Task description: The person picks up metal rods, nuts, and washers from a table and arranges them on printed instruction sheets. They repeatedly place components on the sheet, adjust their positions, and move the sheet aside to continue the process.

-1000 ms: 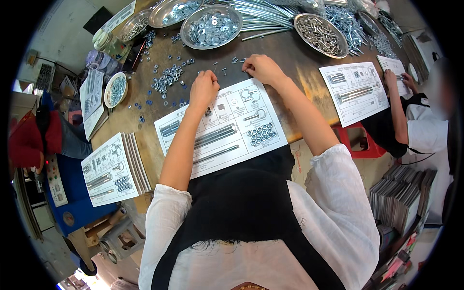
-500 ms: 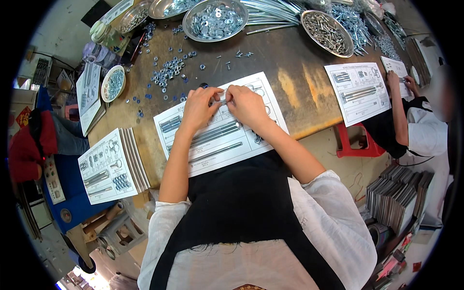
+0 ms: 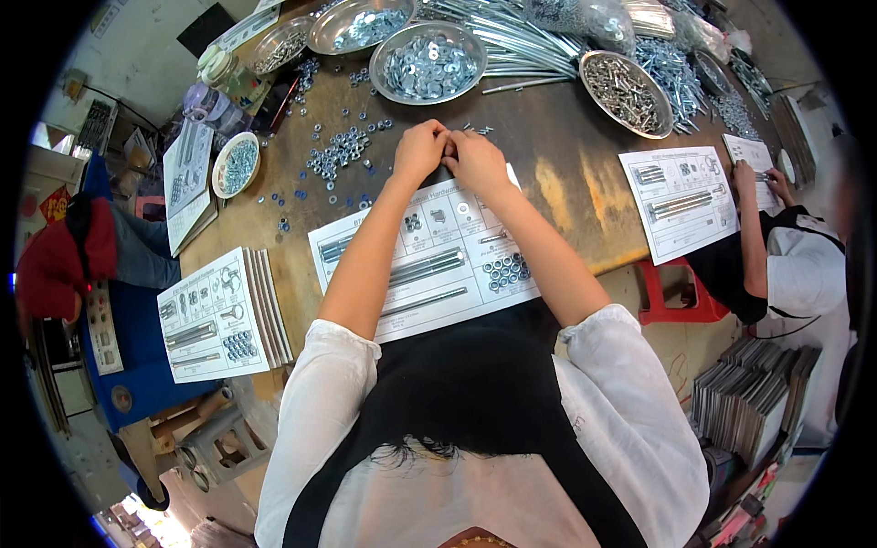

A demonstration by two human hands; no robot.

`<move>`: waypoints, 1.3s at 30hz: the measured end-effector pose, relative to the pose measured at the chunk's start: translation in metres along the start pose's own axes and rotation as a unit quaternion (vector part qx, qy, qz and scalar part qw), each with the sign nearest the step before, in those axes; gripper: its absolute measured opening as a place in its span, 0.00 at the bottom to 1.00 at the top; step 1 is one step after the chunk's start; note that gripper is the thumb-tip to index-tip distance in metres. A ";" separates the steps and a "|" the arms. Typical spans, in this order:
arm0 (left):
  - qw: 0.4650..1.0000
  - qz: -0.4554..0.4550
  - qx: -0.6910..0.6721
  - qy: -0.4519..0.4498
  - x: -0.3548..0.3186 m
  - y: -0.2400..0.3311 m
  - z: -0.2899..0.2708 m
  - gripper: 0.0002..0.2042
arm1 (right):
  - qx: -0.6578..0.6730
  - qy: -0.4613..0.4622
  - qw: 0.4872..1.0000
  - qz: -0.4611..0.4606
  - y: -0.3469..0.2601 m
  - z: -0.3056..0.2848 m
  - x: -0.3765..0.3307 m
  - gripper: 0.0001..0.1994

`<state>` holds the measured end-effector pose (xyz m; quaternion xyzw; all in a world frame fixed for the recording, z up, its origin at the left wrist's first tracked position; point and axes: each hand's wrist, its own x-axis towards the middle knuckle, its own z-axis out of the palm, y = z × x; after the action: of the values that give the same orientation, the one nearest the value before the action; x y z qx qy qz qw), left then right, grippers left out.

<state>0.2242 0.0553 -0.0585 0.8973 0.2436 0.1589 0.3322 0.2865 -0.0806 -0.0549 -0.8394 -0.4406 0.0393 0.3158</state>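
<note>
Left hand: left hand (image 3: 418, 149) curled, fingertips pinched against the right hand's fingers at the far edge of the printed sheet; what it pinches is too small to tell.
Right hand: right hand (image 3: 477, 161) curled likewise, knuckles up, touching the left; grasp hidden.
Printed sheet: white printed sheet (image 3: 429, 258) lies under both forearms on the wooden table (image 3: 566, 128), with long bolts and a cluster of nuts (image 3: 507, 270) laid on its pictures.
Loose nuts: scattered pile of nuts (image 3: 336, 151) just left of the hands.
Bowls: washer bowl (image 3: 429, 62) far of the hands; screw bowl (image 3: 626, 91) far right.
Stack: sheet stack (image 3: 219, 315) near left.
Co-worker: another person's hand (image 3: 744, 175) on a second sheet (image 3: 681, 199), right.
</note>
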 end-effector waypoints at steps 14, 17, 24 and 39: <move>0.999 0.020 0.027 -0.005 -0.022 0.006 -0.013 0.08 | 0.084 0.059 0.992 0.076 -0.003 -0.030 -0.014 0.09; 0.989 -0.059 -0.132 0.012 -0.047 0.007 -0.043 0.08 | 0.145 0.062 0.982 0.103 -0.007 -0.052 -0.033 0.09; 0.918 -0.113 -0.378 -0.048 -0.116 -0.022 -0.076 0.05 | 0.197 0.003 0.974 0.116 -0.045 -0.068 -0.103 0.08; 0.978 0.184 0.098 -0.010 -0.154 0.021 -0.040 0.13 | 0.194 -0.026 0.976 0.097 -0.047 -0.059 -0.122 0.08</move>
<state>0.0851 -0.0212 -0.0344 0.9566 0.0856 0.1832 0.2099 0.1990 -0.1838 -0.0072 -0.7994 -0.3495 0.1766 0.4557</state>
